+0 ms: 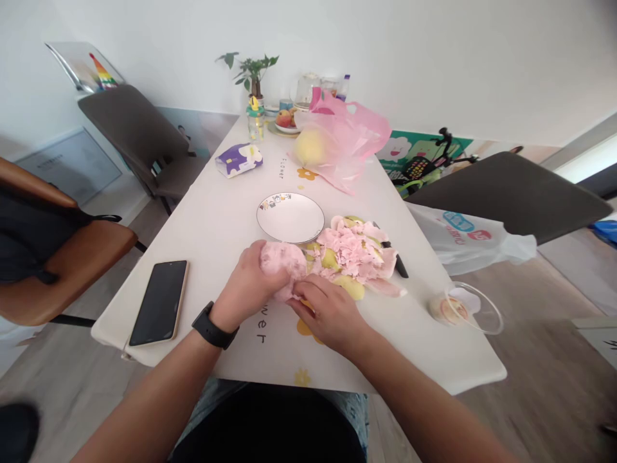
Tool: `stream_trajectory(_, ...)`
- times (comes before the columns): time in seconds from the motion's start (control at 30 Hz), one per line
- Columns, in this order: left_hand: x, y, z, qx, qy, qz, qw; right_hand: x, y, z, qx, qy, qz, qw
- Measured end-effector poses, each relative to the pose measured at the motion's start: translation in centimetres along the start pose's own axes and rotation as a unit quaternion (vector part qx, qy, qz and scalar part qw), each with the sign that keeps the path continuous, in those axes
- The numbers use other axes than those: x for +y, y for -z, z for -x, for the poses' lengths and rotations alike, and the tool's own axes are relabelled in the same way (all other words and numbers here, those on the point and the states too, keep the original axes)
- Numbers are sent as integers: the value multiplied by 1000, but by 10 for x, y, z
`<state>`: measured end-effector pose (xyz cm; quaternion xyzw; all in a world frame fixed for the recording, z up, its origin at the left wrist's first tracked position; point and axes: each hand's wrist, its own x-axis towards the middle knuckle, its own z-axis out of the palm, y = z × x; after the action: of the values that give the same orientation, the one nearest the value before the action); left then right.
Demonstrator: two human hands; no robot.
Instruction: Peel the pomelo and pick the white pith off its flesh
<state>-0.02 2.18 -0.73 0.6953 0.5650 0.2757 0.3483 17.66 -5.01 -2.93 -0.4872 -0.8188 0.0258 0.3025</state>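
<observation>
A peeled pomelo (282,265), pale pink with rough pith, is gripped in my left hand (251,283), whose wrist bears a black watch. My right hand (324,307) pinches at the pomelo's lower right side; its fingertips are bent in against the pith, and whatever shred they hold is too small to make out. Just right of the fruit lies a heap of pink pith and yellow-green peel (354,254). Partly under that heap rests a knife with a black handle (401,265). Beyond the fruit sits a white plate (292,218) with cartoon prints on its rim.
A phone (159,302) lies at the table's left. Farther back are a tissue pack (240,159), a pink plastic bag (354,141) with a whole pomelo (310,148), and a potted plant (255,71). A clear plastic tub (450,308) stands near the right edge.
</observation>
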Motion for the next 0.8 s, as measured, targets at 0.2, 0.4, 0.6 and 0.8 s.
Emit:
stream_trajectory(0.2,0,1,-2,-4,4,7,1000,1,-2,4,26,28,31,999)
stream_trajectory(0.4,-2,2,-3,-4,12,17,1000,-1,-7,7,59,40,58,996)
stream_trajectory(0.6,-1,1,-1,-2,3,5,1000,1,-4,5,14,40,41,998)
stream_trajectory(0.8,-2,-1,-1,6,13,6,1000,-1,-4,7,18,40,48,998)
